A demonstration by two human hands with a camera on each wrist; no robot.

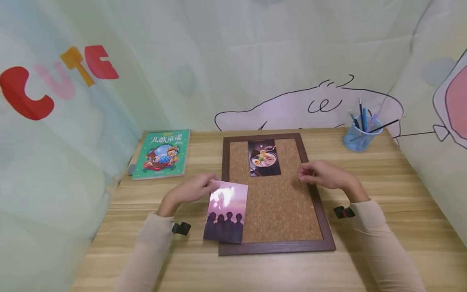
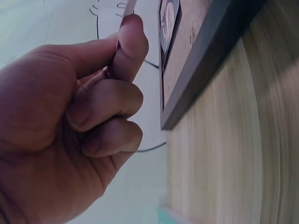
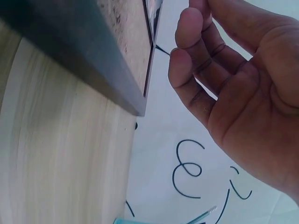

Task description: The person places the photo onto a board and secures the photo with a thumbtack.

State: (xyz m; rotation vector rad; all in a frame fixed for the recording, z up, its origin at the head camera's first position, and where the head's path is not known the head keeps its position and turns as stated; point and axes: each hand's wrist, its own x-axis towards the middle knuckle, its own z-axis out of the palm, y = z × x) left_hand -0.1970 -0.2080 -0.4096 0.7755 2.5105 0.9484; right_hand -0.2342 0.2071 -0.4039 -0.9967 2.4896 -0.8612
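My left hand (image 1: 192,189) pinches a photo print (image 1: 224,222) by its upper left corner, thumb and index finger together. The print shows dark silhouettes of people under a pink sky, and it overlaps the left side of a framed cork board (image 1: 281,211). In the left wrist view the other fingers (image 2: 110,102) are curled and only a thin edge of the print shows. Over the board's right edge is my right hand (image 1: 324,174), thumb and fingertips drawn close; I cannot tell whether they hold something small. A ramen photo (image 1: 264,160) lies at the board's top.
A green children's book (image 1: 160,156) lies at the back left of the wooden table (image 1: 277,271). At the back right stands a blue mesh cup (image 1: 356,140) holding several pens and pencils. A printed curtain (image 1: 175,48) hangs behind and beside the table.
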